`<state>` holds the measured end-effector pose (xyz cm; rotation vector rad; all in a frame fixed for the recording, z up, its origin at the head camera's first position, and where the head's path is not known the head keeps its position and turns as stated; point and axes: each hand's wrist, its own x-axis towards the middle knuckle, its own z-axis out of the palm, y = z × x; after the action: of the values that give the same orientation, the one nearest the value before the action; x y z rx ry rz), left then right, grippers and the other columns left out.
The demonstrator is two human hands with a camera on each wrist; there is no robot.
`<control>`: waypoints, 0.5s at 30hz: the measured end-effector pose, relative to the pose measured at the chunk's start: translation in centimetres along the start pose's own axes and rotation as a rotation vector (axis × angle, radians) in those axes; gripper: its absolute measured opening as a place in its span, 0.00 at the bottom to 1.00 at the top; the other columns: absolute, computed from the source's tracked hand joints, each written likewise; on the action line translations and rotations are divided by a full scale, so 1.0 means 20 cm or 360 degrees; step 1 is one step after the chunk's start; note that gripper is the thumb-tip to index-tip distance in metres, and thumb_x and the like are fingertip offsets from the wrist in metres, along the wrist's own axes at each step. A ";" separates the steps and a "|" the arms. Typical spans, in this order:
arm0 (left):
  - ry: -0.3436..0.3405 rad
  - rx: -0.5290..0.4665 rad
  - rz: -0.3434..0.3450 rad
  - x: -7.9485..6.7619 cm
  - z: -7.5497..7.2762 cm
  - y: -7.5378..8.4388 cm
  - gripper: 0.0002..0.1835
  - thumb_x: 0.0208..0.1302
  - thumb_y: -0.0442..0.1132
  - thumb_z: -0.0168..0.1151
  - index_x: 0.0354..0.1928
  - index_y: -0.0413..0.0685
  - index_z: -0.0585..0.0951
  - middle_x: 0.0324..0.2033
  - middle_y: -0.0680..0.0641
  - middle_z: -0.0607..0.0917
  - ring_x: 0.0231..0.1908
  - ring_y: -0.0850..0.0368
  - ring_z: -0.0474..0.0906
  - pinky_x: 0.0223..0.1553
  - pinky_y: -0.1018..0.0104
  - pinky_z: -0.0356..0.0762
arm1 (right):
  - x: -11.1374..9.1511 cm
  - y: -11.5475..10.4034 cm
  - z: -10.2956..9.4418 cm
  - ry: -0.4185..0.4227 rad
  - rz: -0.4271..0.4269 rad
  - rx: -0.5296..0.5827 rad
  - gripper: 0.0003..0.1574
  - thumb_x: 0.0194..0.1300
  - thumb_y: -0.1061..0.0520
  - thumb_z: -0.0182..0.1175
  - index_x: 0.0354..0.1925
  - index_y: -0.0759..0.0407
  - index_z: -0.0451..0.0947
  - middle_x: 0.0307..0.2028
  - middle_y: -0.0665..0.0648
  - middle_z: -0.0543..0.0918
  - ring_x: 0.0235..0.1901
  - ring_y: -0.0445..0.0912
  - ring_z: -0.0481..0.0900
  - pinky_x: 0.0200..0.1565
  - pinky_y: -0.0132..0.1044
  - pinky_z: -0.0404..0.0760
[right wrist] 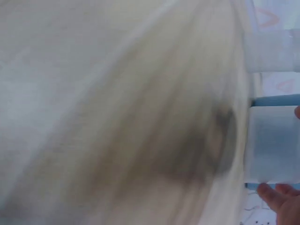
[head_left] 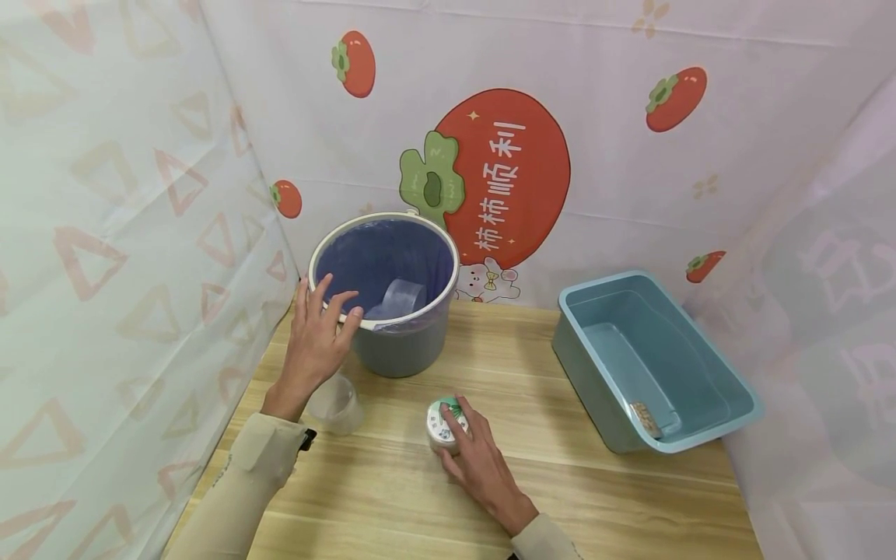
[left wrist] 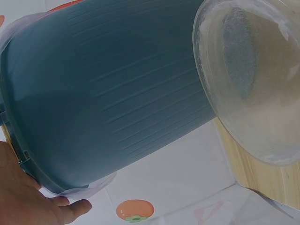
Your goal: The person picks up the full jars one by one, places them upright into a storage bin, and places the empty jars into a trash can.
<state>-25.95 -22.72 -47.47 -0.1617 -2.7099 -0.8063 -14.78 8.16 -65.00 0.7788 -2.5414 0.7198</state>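
My right hand point(head_left: 479, 463) grips a small round tub point(head_left: 439, 435) with a green-and-white printed lid on the wooden table. In the right wrist view, the pale side of the tub point(right wrist: 274, 145) shows between the thumb and fingers point(right wrist: 276, 201). My left hand point(head_left: 315, 346) is at the near left rim of a grey bin point(head_left: 402, 346), its fingers spread loosely and holding nothing. Below that hand stands a clear plastic cup point(head_left: 336, 404), large in the left wrist view. Inside the bin, lined with a bluish bag, lies another clear plastic container point(head_left: 404, 299).
A blue rectangular basin point(head_left: 612, 365) stands on the right of the table point(head_left: 392, 498), with a small beige packet of grainy contents point(head_left: 645, 420) in its near corner. Printed cloth walls point(head_left: 602, 47) enclose the back and sides, the back one close behind the bin.
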 end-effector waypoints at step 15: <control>0.0007 -0.0022 -0.0005 -0.01 0.00 -0.01 0.25 0.86 0.57 0.50 0.69 0.50 0.81 0.85 0.37 0.59 0.87 0.31 0.35 0.79 0.22 0.48 | 0.22 -0.08 -0.30 0.0030 0.0078 -0.0060 0.51 0.63 0.53 0.78 0.80 0.52 0.71 0.79 0.67 0.68 0.65 0.62 0.80 0.36 0.44 0.93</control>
<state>-25.88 -22.78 -47.59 -0.1586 -2.7019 -0.8257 -16.04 8.68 -57.48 0.6961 -2.5573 0.6898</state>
